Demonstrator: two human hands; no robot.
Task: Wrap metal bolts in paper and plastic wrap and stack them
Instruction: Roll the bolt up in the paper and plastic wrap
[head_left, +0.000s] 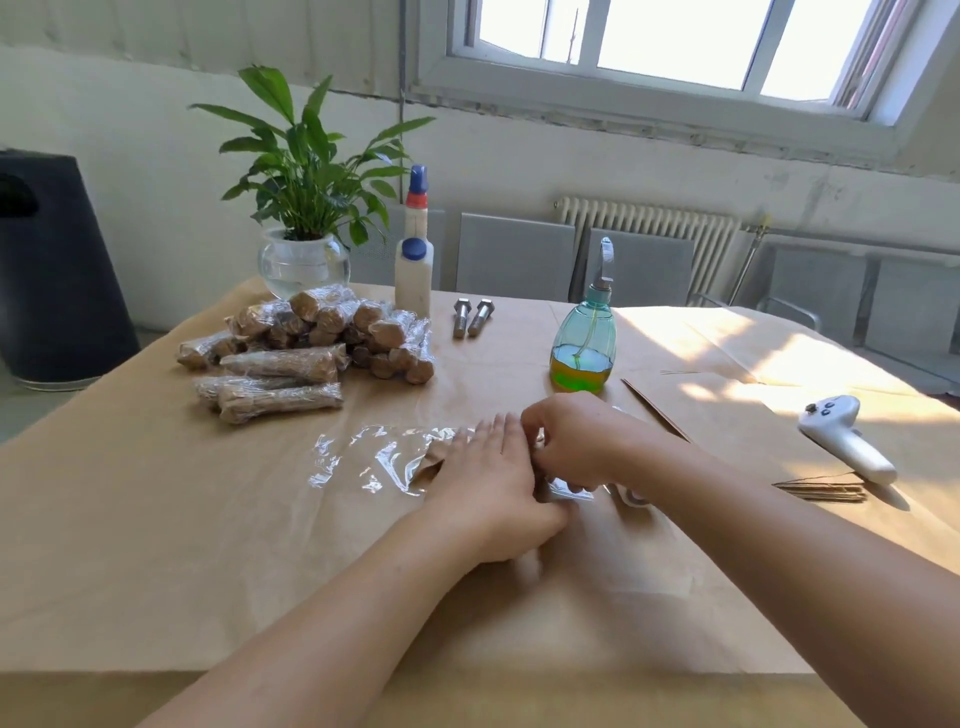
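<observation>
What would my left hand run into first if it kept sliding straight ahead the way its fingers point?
Probably nothing soon: the left hand points up-table across bare brown paper. Furthest along that line lie the two bare bolts, though depth is hard to judge.

left hand (488, 483): fingers straight, pressing the paper-wrapped bolt (434, 460)
right hand (576, 441): fingers curled, pinching plastic wrap (363, 457)

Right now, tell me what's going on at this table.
A person is wrapping a paper-covered bolt in a sheet of plastic wrap spread on the paper-covered table. The left hand lies flat on the bundle, while the right hand pinches the wrap beside it. A pile of wrapped bolts sits at the far left, and two bare bolts wait near the glue bottles.
</observation>
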